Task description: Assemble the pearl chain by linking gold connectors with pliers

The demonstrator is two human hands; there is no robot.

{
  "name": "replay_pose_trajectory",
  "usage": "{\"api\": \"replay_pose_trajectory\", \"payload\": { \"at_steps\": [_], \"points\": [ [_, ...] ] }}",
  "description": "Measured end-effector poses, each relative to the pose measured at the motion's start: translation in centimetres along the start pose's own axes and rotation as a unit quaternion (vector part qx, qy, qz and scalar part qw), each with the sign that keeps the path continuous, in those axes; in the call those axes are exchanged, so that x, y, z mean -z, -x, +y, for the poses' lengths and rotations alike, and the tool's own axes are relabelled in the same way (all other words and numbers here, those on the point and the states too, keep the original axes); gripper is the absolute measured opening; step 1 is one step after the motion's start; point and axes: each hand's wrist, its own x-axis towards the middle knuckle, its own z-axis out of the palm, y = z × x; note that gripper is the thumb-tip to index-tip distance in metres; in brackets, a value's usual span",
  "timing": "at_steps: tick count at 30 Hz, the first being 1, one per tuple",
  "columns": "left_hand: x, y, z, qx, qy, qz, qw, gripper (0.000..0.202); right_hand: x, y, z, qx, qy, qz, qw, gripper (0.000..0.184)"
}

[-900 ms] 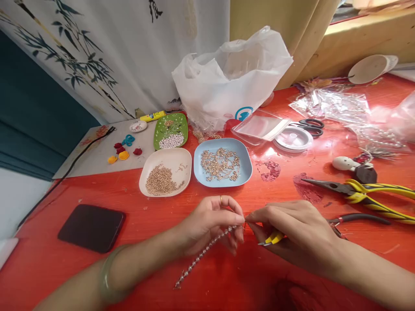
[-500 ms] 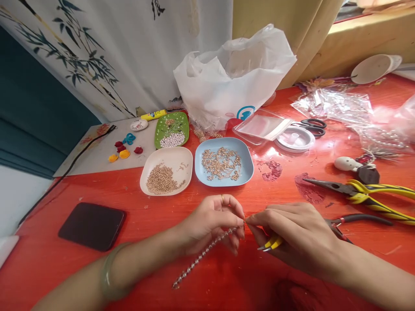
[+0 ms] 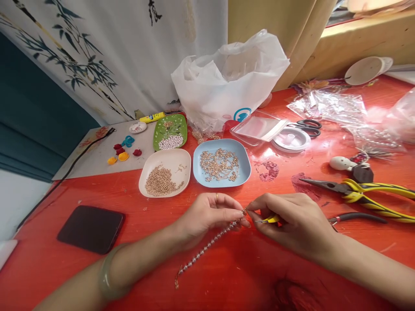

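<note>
The right hand (image 3: 292, 220) hides most of the yellow-handled tool (image 3: 272, 219); to that hand's right, the view's edge crops the needle-nose pliers (image 3: 353, 188).

A black phone (image 3: 90, 229) lies at 8 o'clock. A white bamboo-print curtain (image 3: 136, 43) hangs at 11 o'clock, a white plastic bag (image 3: 231, 93) stands just past 12, and a white cup (image 3: 363, 71) lies on its side at 2.

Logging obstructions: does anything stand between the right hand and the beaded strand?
Nothing visible. The right hand is by one end of the beaded strand held in the left hand; the yellow tool sits back in the right hand.
</note>
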Motion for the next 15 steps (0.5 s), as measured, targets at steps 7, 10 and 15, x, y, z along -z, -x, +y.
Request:
{"api": "replay_pose_trajectory", "payload": {
  "at_steps": [7,10,15],
  "points": [
    [-0.02,0.20,-0.14,-0.013,0.000,-0.002,1.000,0.013,-0.04,0.01,-0.04,-0.012,-0.006,0.002,1.000,0.011],
    [-0.12,0.14,-0.15,-0.038,0.008,0.002,0.999,0.014,-0.08,0.04,0.12,-0.007,0.009,0.010,1.000,0.012],
    [-0.21,-0.07,-0.04,-0.067,0.002,0.005,0.998,0.010,-0.10,-0.06,0.25,0.005,0.024,0.026,0.999,0.013]
  ]
}}
